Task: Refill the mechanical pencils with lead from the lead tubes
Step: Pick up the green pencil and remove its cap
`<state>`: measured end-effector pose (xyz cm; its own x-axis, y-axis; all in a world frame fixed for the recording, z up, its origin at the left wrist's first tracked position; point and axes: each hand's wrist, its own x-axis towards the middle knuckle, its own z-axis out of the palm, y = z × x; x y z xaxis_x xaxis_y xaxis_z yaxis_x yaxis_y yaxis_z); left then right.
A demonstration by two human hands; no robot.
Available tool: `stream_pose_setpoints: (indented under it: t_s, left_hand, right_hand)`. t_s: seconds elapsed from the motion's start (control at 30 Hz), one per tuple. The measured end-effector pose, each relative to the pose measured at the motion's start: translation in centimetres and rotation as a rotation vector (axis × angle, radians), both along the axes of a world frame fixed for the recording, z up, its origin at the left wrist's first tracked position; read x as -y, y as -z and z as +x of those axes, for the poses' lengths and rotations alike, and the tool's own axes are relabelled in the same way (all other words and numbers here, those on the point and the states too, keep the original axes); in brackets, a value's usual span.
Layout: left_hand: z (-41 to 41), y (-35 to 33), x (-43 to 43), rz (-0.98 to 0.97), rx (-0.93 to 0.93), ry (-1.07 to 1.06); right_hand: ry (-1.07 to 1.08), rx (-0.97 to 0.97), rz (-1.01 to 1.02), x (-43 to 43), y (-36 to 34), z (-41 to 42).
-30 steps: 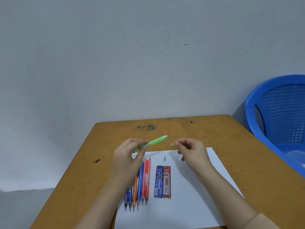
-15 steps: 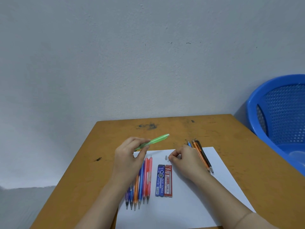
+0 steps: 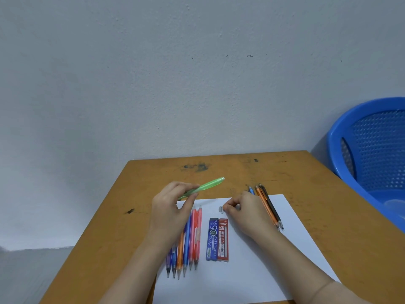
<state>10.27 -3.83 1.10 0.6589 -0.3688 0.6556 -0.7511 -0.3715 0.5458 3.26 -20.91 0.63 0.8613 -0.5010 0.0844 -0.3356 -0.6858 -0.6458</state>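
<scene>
The green pencil is up over the table's middle, pinched low on its barrel by the left hand. Both lead tubes lie on the paper towards the near edge, so refilling seems barely begun. The row of pencils beside them likely waits; the bunch nearer the right edge may be done. The right hand curls its fingertips onto the paper by a small cap; I cannot tell whether it pinches anything.
</scene>
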Motion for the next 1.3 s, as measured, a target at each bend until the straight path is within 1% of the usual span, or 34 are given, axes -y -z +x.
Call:
stream_pose_setpoints:
  t_s: [0.13,0.23,0.37,0.43,0.53,0.7,0.8,0.93,1.03,1.13,1.2,1.3]
  left_hand:
    - [-0.1,0.0,0.0,-0.007,-0.001,0.006]
    - [-0.3,-0.1,0.0,-0.012,0.015,0.002]
    - [-0.8,-0.4,0.3,-0.073,0.036,0.026]
    - [-1.3,-0.4,0.6,-0.092,0.041,0.034]
    - [-1.7,-0.3,0.9,-0.102,0.061,0.043]
    - [-2.4,-0.2,1.3,-0.133,0.086,0.077]
    - [-2.7,-0.2,1.7,-0.116,0.084,0.093]
    - [-2.7,0.1,1.8,-0.085,0.079,0.101]
    - [-2.3,0.2,1.6,-0.057,0.063,0.090]
    - [-1.6,0.3,1.2,0.019,-0.046,0.038]
    - [-1.0,0.3,0.9,0.052,-0.122,-0.028]
    - [0.2,0.2,0.2,0.138,-0.215,-0.161]
  right_hand:
    - [-0.016,0.077,0.064,0.3,-0.3,-0.2]
    - [0.006,0.232,0.151,0.4,-0.6,-0.5]
    - [-0.009,0.547,0.492,-0.4,-1.1,-0.8]
    - [-0.057,0.645,0.619,-1.2,-1.7,-1.1]
    - [-0.113,0.725,0.750,-2.2,-2.3,-1.6]
    - [-0.108,0.812,0.843,-3.2,-2.6,-2.0]
    - [-0.060,0.856,0.870,-3.1,-2.6,-2.1]
    - [-0.026,0.894,0.857,-2.8,-2.6,-2.1]
    - [0.057,0.972,0.861,-2.2,-2.7,-1.9]
    - [0.132,1.008,0.808,-0.8,-3.2,-2.0]
    - [0.152,0.969,0.751,0.2,-3.4,-2.1]
    - [0.152,0.802,0.654,1.4,-2.9,-1.6]
